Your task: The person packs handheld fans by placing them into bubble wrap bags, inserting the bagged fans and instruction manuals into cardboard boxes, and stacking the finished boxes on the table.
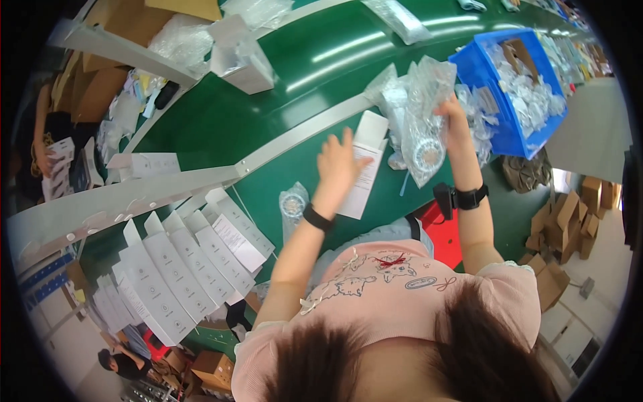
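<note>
My right hand [457,124] is closed on the upper edge of a clear plastic bag [435,87], which hangs over the workbench with a round, ring-patterned part in its lower end. My left hand [339,162] has its fingers apart and lies against or just above a narrow white box [364,182] whose end flap stands open; I cannot tell whether it touches. Beside my left wrist another small clear bag [292,204] with a similar round part lies on the green surface. More clear bags [395,107] lie just left of the held one.
A blue bin [483,67] full of clear-bagged parts stands at the right. Several white boxes [164,281] stand in a row at the left, near a metal rail [201,175]. An open white box [241,60] sits beyond the rail. At the far left another person's hand [44,159] shows.
</note>
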`<state>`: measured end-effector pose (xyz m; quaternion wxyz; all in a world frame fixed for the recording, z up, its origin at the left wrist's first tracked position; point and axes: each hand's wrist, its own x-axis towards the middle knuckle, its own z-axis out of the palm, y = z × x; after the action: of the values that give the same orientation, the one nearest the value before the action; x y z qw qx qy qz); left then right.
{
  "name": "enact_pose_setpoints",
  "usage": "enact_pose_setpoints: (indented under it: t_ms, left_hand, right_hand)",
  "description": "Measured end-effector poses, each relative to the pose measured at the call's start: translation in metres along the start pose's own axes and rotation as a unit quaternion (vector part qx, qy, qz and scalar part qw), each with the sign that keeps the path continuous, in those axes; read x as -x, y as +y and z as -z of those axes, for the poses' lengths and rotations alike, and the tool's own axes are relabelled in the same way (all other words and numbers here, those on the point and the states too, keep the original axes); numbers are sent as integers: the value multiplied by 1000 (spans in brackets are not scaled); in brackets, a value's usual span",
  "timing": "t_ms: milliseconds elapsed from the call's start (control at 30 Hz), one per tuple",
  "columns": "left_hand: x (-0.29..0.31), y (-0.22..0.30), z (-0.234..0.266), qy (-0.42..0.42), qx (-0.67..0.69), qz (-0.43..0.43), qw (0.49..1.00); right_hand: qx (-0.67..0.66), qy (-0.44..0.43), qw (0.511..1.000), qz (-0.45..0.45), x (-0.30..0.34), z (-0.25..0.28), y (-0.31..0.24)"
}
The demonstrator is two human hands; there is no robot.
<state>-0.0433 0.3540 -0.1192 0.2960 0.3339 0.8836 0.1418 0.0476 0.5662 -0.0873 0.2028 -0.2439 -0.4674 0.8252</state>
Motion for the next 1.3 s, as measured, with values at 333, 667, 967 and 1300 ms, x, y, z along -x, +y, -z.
enact_pose_setpoints:
  t_ms: [333, 667, 967, 1300]
  left_hand:
    - [-23, -16, -34, -78, 571, -40, 816]
    - [27, 33, -24, 316, 268, -53, 909]
    - [25, 47, -30, 403, 179, -214, 871]
    - [2, 39, -22, 447, 222, -278, 821]
  right_hand:
    - [-272, 57, 956, -92, 6, 24, 19]
    - [-227, 168, 953, 110, 5, -63, 39]
    - [12, 138, 948, 286, 7, -53, 22]
    - [503, -127, 729, 446, 13, -36, 8]
